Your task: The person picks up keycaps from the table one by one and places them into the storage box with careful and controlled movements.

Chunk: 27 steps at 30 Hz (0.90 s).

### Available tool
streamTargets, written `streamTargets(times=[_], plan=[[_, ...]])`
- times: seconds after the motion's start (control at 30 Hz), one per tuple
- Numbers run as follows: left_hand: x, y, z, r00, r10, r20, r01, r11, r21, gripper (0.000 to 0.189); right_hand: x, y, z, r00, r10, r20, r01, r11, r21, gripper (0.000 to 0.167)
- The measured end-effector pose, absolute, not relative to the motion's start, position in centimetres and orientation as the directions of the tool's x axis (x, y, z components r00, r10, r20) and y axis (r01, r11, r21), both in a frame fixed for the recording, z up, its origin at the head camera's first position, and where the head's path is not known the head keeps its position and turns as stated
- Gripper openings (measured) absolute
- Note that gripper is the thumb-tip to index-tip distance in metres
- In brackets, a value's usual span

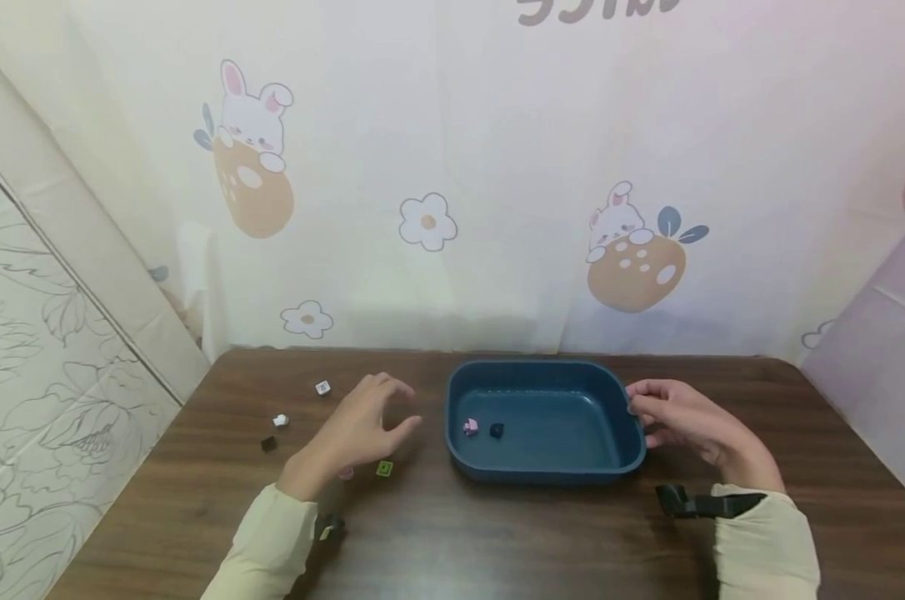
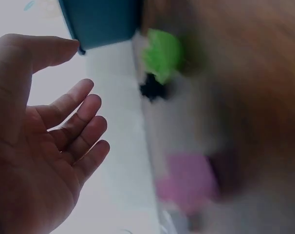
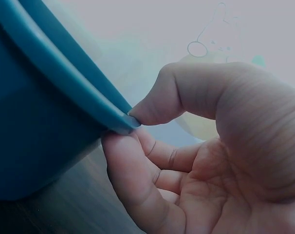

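My left hand [image 1: 357, 423] hovers over the left part of the table, thumb and fingers spread apart with nothing between them. Just below it lie a small green square piece [image 1: 384, 468] and a small pink piece [image 1: 346, 472], partly hidden by the hand. In the left wrist view, the green piece [image 2: 162, 54], a black piece [image 2: 153, 87] and the pink piece [image 2: 189, 183] look blurred. My right hand [image 1: 688, 419] pinches the rim of a blue rectangular basin [image 1: 565, 433] at its right end, thumb on top. Inside the basin sit a pink piece [image 1: 471, 427] and a dark piece [image 1: 497, 430].
Farther left on the brown wooden table [image 1: 482, 542] lie two white pieces, one at the back [image 1: 322, 387] and one nearer [image 1: 281, 421], plus a dark brown piece [image 1: 268, 444]. A printed curtain [image 1: 497, 275] hangs along the table's back edge.
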State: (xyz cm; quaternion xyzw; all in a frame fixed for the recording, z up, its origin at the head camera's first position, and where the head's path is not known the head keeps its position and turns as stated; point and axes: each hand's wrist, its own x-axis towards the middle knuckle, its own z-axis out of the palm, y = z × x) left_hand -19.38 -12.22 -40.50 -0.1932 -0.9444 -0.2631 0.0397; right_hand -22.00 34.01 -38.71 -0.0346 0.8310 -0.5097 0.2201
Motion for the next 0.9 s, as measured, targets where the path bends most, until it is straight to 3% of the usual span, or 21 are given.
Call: streamTargets(times=[0.57, 0.9], plan=[[-18.4, -15.8, -43.0, -0.953, 0.295, 0.073, 0.284, 0.776, 0.563, 0.034, -22.0, 34.0, -39.1, -0.902, -0.275, -0.332, 0.166, 0.49, -0.856, 0.048], [-18.5, -15.5, -43.5, -0.945, 0.313, 0.096, 0.315, 0.786, 0.531, 0.029, -21.9, 34.0, -38.7, -0.903, -0.283, -0.323, 0.156, 0.485, -0.861, 0.046]])
